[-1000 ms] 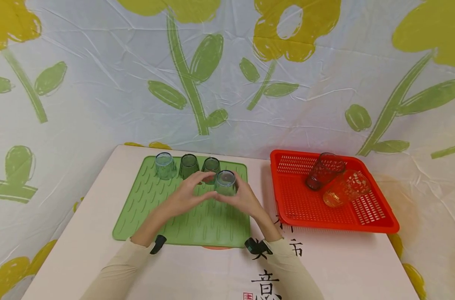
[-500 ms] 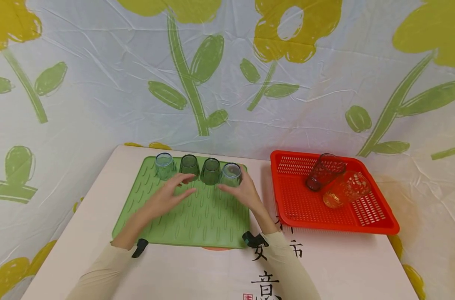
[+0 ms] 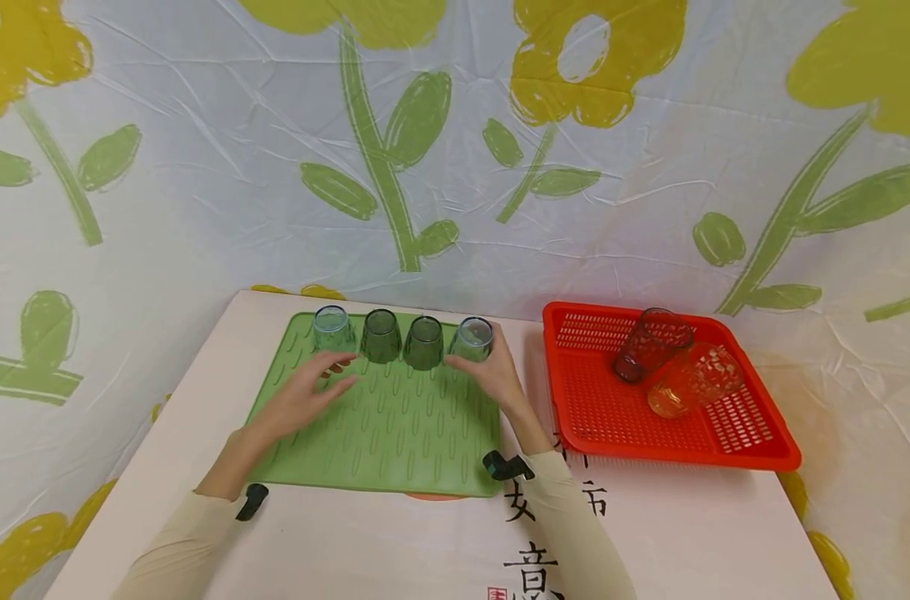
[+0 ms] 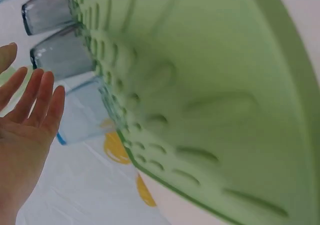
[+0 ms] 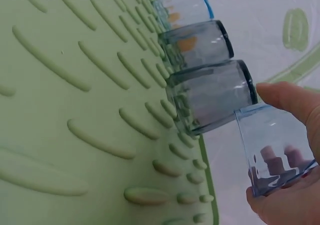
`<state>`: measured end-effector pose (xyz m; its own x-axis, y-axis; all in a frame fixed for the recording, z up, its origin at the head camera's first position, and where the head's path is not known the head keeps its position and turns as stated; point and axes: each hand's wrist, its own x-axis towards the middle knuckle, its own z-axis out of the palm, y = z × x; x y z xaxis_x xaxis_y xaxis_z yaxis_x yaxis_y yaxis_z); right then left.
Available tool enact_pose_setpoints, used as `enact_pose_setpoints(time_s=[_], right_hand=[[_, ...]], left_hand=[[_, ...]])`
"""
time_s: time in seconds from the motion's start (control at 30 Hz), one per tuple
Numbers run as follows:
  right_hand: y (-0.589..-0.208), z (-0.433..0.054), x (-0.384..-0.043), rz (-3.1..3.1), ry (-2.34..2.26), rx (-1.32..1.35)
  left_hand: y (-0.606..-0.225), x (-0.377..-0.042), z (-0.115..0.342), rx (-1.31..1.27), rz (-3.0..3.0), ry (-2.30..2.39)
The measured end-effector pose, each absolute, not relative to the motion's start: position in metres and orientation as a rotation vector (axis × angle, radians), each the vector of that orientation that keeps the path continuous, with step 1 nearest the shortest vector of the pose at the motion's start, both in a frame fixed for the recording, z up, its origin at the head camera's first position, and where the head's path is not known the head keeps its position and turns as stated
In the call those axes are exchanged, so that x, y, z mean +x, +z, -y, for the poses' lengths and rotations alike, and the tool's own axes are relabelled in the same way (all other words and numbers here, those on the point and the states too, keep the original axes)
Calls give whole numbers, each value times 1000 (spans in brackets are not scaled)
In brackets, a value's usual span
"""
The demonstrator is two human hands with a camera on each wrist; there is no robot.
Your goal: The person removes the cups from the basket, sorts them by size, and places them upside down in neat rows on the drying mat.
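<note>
On the green ridged mat, a light blue glass and two grey glasses stand upside down in a row along the back. My right hand grips another light blue glass, also bottom up, at the row's right end. The right wrist view shows a gap between its rim and the mat. My left hand hovers in front of the leftmost glasses, its fingers spread and holding nothing.
A red plastic basket stands at the right of the table. Inside it lean a dark purple glass and a clear patterned glass. A flower-printed cloth hangs behind the table.
Both hands were around the light blue glass; my left hand has let go and drawn away left. My right hand has carried the glass right and back, to the end of the row.
</note>
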<state>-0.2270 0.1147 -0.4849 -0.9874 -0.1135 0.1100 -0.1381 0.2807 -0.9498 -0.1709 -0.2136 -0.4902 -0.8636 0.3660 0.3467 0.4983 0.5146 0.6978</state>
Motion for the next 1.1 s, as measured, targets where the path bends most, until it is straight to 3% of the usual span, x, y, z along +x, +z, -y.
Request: enact_pose_setpoints(time_s=[0.37, 1.1], right_hand=[[-493, -119, -238, 2584, 1848, 96], [-509, -107, -254, 2566, 1950, 97]], left_hand=[[-496, -171, 250, -643, 2734, -1126], [-517, -170, 301, -525, 2822, -825]])
